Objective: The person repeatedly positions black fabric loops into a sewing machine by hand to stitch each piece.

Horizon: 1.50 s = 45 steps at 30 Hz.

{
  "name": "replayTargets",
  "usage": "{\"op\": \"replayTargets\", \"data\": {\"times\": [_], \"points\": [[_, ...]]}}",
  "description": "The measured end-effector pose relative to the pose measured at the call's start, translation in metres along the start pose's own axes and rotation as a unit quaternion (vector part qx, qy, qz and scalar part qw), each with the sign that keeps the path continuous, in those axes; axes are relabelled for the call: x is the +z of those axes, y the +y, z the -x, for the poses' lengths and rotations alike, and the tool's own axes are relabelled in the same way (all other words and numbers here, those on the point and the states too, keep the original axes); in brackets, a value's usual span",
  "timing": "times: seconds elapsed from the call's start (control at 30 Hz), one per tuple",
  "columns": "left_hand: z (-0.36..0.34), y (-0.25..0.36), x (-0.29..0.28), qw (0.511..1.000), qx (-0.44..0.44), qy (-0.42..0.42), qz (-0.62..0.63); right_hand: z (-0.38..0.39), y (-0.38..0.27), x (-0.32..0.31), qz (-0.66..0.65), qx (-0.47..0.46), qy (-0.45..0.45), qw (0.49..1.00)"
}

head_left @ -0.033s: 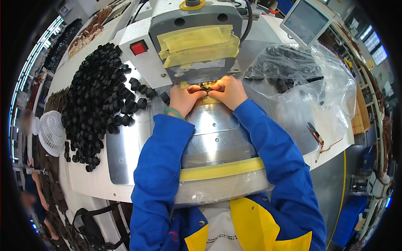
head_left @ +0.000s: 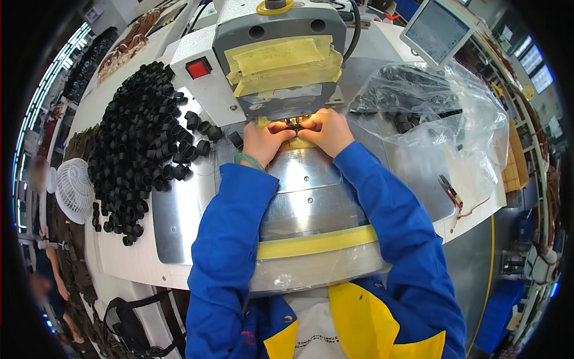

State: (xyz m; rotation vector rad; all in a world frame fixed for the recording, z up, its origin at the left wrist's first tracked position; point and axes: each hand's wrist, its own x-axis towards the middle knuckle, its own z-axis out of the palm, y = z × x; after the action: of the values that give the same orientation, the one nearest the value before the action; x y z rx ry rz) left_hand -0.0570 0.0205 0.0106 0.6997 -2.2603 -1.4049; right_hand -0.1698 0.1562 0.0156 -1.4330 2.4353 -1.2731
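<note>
At the lit work point under the grey machine head (head_left: pixel 281 72), my left hand (head_left: pixel 263 143) and my right hand (head_left: pixel 327 133) meet, fingers pinched. Between the fingertips is a small black loop (head_left: pixel 294 127), like those piled on the left; most of it is hidden by the fingers and the machine's parts. The left fingers grip its left side and the right fingers its right side. Below the hands, a curved metal plate (head_left: pixel 308 191) slopes toward me. Left of them, a big heap of black loops (head_left: pixel 137 131) covers the table, with a few loose ones near my left wrist.
A clear plastic bag (head_left: pixel 442 107) with black pieces inside lies to the right, and a small pair of snips (head_left: pixel 449 190) rests near the right edge. A screen (head_left: pixel 437 31) stands at the back right. A white fan (head_left: pixel 73 190) is beyond the left edge.
</note>
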Motion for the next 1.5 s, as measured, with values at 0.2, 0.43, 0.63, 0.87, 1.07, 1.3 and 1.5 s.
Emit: {"op": "replayTargets", "data": {"times": [0.2,0.43,0.63,0.87,1.07,1.3,1.5], "points": [[-0.001,-0.002,0.005,0.999,0.021,0.013,-0.042,0.001,0.002,-0.002,-0.015,0.016,-0.005,1.000],[0.003,0.004,0.001,0.999,0.028,-0.004,-0.014,0.002,-0.003,-0.004,-0.021,-0.038,0.035,0.998],[0.017,0.009,-0.019,0.984,0.109,-0.139,-0.030,0.010,-0.015,-0.018,-0.053,-0.138,-0.101,0.984],[0.027,0.006,-0.014,0.962,0.249,-0.108,-0.022,0.034,-0.040,-0.010,0.020,-0.106,-0.047,0.993],[0.025,0.000,-0.010,0.969,0.224,-0.099,-0.022,0.036,-0.054,0.000,0.051,-0.038,-0.009,0.998],[0.025,0.015,-0.024,0.934,0.238,-0.200,-0.174,0.056,-0.053,-0.012,-0.024,-0.040,-0.104,0.993],[0.023,0.014,-0.020,0.989,0.111,-0.074,-0.056,0.020,-0.026,-0.011,0.028,-0.220,-0.039,0.974]]}}
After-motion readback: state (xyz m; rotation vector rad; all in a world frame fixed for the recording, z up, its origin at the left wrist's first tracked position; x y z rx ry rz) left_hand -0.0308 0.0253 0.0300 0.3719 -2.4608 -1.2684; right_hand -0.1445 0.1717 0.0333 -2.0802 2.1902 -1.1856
